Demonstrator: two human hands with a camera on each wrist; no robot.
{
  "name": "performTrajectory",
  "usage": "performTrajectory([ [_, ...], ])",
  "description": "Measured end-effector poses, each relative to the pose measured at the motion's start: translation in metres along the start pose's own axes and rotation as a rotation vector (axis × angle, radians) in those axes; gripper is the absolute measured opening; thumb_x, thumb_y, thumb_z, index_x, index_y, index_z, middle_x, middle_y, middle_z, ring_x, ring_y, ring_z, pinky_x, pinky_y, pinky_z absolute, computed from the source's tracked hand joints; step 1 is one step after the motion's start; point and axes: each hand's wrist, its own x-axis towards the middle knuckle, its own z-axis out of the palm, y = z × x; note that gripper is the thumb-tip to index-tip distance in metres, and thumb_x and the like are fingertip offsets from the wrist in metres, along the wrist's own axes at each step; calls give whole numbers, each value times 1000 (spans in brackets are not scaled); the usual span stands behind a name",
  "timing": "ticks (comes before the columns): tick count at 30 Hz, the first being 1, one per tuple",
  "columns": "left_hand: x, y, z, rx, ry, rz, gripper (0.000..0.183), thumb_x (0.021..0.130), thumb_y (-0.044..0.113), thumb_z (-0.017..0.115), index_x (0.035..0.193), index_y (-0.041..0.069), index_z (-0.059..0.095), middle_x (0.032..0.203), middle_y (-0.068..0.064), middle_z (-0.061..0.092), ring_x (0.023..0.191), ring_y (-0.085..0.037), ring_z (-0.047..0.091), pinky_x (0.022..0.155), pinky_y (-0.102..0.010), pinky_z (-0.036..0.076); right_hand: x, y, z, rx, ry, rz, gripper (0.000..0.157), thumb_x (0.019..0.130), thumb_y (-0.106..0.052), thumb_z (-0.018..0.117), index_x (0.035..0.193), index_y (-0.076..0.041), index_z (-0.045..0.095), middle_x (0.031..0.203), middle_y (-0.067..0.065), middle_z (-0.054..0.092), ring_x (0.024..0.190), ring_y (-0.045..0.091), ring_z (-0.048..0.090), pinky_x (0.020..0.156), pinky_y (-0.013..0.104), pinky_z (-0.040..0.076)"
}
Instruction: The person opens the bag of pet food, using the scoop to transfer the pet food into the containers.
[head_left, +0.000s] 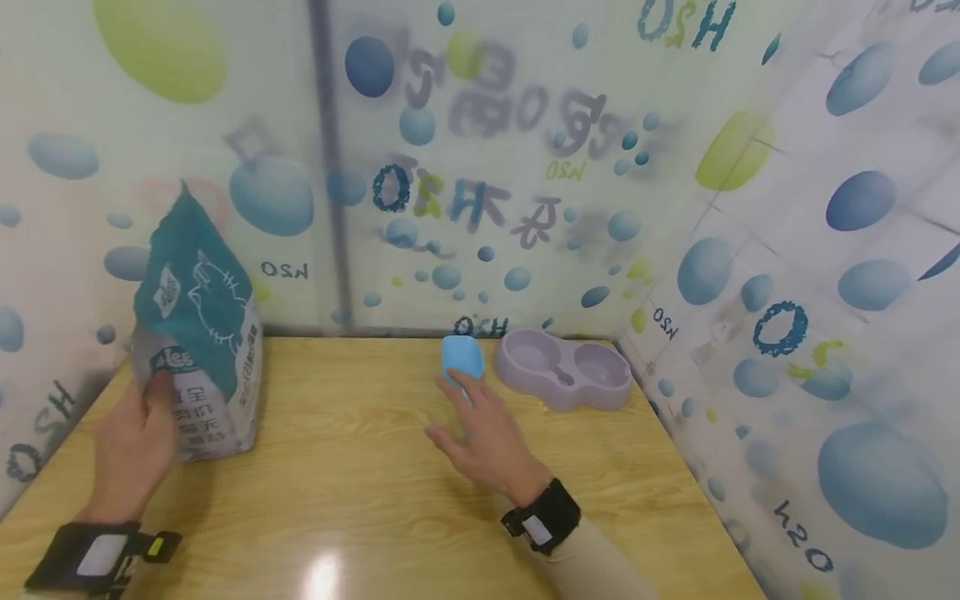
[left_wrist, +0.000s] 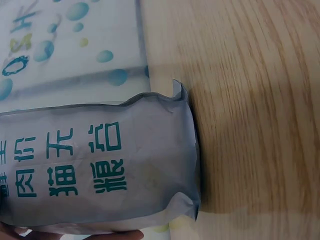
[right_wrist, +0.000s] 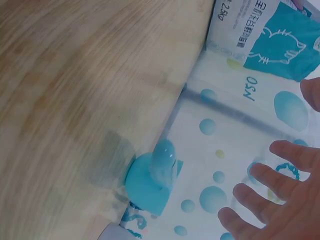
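Observation:
At the table's left side stands a teal and white cat food bag (head_left: 198, 292), its peaked top pointing up. My left hand (head_left: 137, 442) grips the bag's near left side, thumb across the front. In the left wrist view, the printed lower part of the bag (left_wrist: 150, 160) shows, with fingertips along its edge. My right hand (head_left: 486, 433) reaches forward over the table, fingers spread and holding nothing. Just beyond its fingertips is a light blue scoop (head_left: 462, 353). The right wrist view shows the scoop (right_wrist: 145, 185) with a clear handle, apart from the splayed fingers (right_wrist: 272, 180).
A greyish-purple double pet bowl (head_left: 562, 379) sits right of the scoop, near the back right corner. Patterned curtains (head_left: 465, 283) with blue and green dots hang along the back and sides of the wooden table (head_left: 337, 467).

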Motion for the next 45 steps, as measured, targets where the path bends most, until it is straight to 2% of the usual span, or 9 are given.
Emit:
performTrajectory([
  [2, 0, 0, 2, 27, 36, 32, 66, 128, 43, 28, 141, -9, 67, 134, -42, 71, 98, -48, 66, 66, -36, 44, 2, -2, 1, 4, 1, -8, 73, 119, -48, 67, 179, -13, 44, 183, 16, 47, 166, 41, 53, 132, 64, 48],
  [4, 0, 1, 4, 37, 53, 50, 66, 128, 41, 30, 134, -10, 70, 125, -41, 73, 87, -38, 62, 61, -28, 35, 5, -5, 1, 9, 4, -12, 73, 119, -48, 66, 180, -14, 44, 184, 15, 46, 167, 39, 52, 133, 63, 48],
  [8, -2, 3, 5, 25, 56, 56, 67, 128, 42, 31, 132, -11, 73, 121, -41, 75, 76, -25, 59, 58, -29, 36, 11, -9, 3, 34, 14, -44, 73, 119, -49, 65, 180, -15, 43, 184, 16, 47, 168, 38, 51, 134, 61, 48],
  [11, -5, 2, 7, 21, 71, 74, 66, 128, 40, 34, 106, -9, 71, 101, -37, 75, 69, -17, 53, 57, -31, 34, 14, -13, 5, 67, 12, -65, 72, 120, -48, 64, 180, -13, 43, 183, 18, 47, 169, 38, 51, 135, 61, 46],
  [14, -8, 2, 9, 18, 84, 112, 62, 128, 37, 37, 86, -1, 62, 84, -29, 69, 66, -15, 48, 57, -32, 33, 15, -15, 7, 84, 7, -68, 72, 120, -46, 64, 180, -13, 43, 183, 18, 47, 169, 38, 50, 135, 60, 46],
  [24, -21, 14, 21, 16, 60, 171, 61, 129, 38, 37, 87, 0, 62, 74, -18, 61, 65, -16, 47, 56, -32, 33, 20, -22, 9, 140, -15, -77, 71, 121, -45, 63, 181, -15, 40, 186, 15, 44, 171, 35, 47, 137, 57, 45],
  [30, -31, 25, 33, 14, 41, 192, 59, 129, 36, 37, 84, 3, 56, 74, -15, 58, 67, -24, 51, 55, -33, 32, 24, -25, 9, 205, -38, -101, 69, 122, -40, 62, 181, -13, 39, 186, 15, 41, 172, 33, 45, 138, 53, 44],
  [34, -39, 31, 38, 2, 41, 199, 58, 129, 35, 39, 81, 6, 53, 71, -11, 54, 64, -20, 47, 56, -33, 32, 25, -29, 13, 242, -44, -117, 67, 123, -37, 61, 181, -12, 40, 185, 17, 42, 171, 35, 46, 136, 54, 47],
  [45, -50, 37, 48, -8, 113, 280, 53, 127, 25, 49, 77, 7, 55, 65, -10, 54, 63, -24, 50, 56, -32, 33, 30, -48, 25, 260, -25, -160, 65, 123, -37, 59, 180, -12, 41, 184, 16, 46, 170, 33, 50, 136, 51, 48],
])
